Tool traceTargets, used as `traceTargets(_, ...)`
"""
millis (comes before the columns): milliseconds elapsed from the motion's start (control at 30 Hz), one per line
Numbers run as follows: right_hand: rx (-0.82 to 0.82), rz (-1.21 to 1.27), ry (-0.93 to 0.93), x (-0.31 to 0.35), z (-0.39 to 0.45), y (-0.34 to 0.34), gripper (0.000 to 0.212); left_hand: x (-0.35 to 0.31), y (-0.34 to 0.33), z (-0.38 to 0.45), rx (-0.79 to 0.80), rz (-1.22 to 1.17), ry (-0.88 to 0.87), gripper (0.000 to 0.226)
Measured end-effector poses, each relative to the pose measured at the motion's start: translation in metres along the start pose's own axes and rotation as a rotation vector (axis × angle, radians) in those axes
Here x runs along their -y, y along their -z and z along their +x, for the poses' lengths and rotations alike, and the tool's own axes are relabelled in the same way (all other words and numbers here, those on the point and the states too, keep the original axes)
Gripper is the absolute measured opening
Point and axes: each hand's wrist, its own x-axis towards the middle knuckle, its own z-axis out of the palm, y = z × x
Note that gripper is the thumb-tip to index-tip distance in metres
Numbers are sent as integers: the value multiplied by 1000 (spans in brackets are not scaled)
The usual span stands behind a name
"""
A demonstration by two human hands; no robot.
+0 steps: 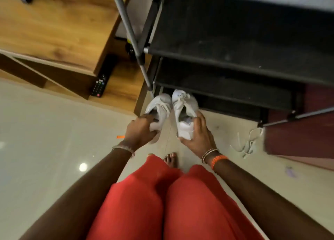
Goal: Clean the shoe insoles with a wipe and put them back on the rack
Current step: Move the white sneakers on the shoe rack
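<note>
Floor: pale tiles (54, 131), black shoe rack (235, 58) beyond the fingers.
Left hand (140, 129): fingers grasping left white shoe (160, 107).
Right hand (198, 134): fingers grasping right white shoe (184, 113).

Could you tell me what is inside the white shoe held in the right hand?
Its opening shows a dark lining and a pale patch, maybe the insole, in the white shoe; the right hand covers the heel.

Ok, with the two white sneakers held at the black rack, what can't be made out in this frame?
- Head view: insoles inside the left white lace-up sneaker and right white lace-up sneaker are lost in shadowed openings; the left hand covers one heel, the right hand the other.
- No wipe visible.
- Black metal shoe rack: upper shelves cut off by the top edge.
- Black remote control: buttons too small.
- Purple scrap on the floor: too blurred to identify.
</note>
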Motion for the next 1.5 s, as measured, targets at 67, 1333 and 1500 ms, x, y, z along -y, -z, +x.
traceTargets(67, 7, -5, -3, -17, 12, -20, 71, 11, -21, 10, 17, 25, -16, 42)
traceTargets(1333, 553, -311, 439, -83, -21, -72, 50, 76, -116, -32, 472, 298, 94, 37)
traceTargets(1500, 875, -531, 432, -85, -19, -90, 39, 96, -133, -25, 640, 153, 103, 35)
